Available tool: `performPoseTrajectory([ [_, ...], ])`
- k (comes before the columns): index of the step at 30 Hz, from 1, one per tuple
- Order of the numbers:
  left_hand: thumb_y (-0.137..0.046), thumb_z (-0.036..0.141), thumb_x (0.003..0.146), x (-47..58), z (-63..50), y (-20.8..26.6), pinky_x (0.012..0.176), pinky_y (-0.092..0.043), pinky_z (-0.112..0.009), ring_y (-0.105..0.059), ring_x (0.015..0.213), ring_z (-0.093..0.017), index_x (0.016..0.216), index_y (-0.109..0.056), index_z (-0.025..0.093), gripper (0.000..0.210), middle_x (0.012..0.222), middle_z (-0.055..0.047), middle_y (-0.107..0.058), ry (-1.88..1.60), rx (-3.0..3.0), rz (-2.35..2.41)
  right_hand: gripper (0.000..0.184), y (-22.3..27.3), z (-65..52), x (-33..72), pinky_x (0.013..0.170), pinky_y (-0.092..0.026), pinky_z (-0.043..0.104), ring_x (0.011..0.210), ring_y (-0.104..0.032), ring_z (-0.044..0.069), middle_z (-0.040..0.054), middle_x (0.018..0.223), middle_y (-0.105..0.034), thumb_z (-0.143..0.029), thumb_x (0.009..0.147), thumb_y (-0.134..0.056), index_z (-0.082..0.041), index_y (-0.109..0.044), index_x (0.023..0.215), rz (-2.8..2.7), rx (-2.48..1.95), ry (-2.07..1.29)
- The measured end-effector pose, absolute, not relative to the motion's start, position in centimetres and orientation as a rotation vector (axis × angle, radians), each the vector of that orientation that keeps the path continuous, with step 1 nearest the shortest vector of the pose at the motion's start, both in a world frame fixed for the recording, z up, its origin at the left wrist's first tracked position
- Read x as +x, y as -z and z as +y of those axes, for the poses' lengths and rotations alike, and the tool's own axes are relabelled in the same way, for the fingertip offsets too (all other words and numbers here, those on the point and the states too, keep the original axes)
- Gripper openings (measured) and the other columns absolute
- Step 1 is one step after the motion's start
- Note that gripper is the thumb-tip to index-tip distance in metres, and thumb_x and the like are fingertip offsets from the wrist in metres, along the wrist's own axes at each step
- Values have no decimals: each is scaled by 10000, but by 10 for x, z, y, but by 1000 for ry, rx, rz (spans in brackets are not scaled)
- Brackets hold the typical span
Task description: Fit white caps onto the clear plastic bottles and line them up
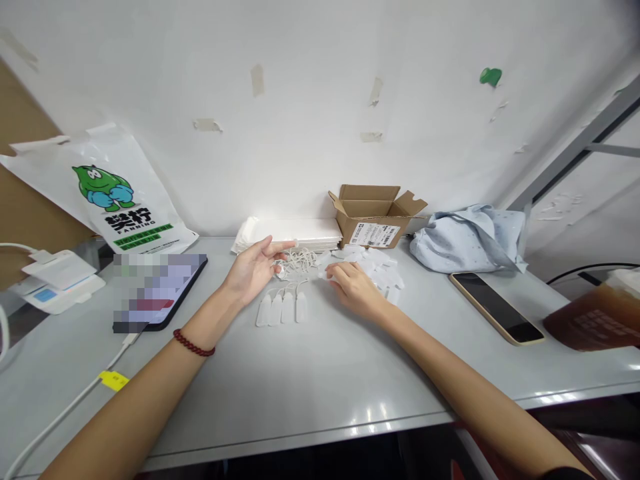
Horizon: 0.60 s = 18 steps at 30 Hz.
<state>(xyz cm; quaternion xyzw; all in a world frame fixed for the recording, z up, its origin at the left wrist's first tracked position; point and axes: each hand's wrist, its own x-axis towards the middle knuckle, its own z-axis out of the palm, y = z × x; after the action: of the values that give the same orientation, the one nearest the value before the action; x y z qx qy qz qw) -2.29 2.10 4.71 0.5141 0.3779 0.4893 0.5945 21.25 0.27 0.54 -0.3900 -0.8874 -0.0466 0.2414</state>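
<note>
While the left hand (251, 268) hovers by tangled cords (306, 257), the right hand (354, 285) by translucent tags (387, 272), whether fingers grasp anything cannot be told; cords warrant separating singly.

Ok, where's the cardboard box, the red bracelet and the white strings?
Cardboard box (374, 233): head view, the label on its front.
Red bracelet (192, 345): head view, the middle of its beads.
White strings (303, 259): head view, the middle of their tangle.
</note>
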Motion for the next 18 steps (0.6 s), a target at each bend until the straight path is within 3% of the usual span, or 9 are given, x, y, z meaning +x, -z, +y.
performPoseTrajectory([
  [4, -395, 462, 873, -22, 20, -48, 740, -499, -359, -546, 1090, -298, 1061, -658, 59, 516, 1217, -185, -595, -1129, 1239, 892, 163, -6, 2, 213, 800, -391, 350, 939, -548, 226, 121, 1015, -623, -85, 883, -374, -178, -497, 936, -2405, -1075, 63],
  [10, -514, 435, 847, -12, 7, -44, 892, -439, -388, -485, 1201, -280, 942, -713, 164, 349, 1181, -108, -640, -1064, 1474, 937, 96, -8, -4, 211, 776, -458, 351, 909, -587, 218, 102, 960, -626, -197, 897, -430, -185, -478, 979, -2230, -1024, -178],
  [18, -498, 405, 878, -1, -17, -54, 991, -402, -384, -527, 1151, -244, 982, -715, 229, 298, 1136, -49, -654, -919, 1919, 928, 249, -11, -14, 207, 785, -513, 375, 915, -629, 217, 105, 1009, -641, -257, 890, -493, -191, -450, 1125, -2106, -985, -272],
])
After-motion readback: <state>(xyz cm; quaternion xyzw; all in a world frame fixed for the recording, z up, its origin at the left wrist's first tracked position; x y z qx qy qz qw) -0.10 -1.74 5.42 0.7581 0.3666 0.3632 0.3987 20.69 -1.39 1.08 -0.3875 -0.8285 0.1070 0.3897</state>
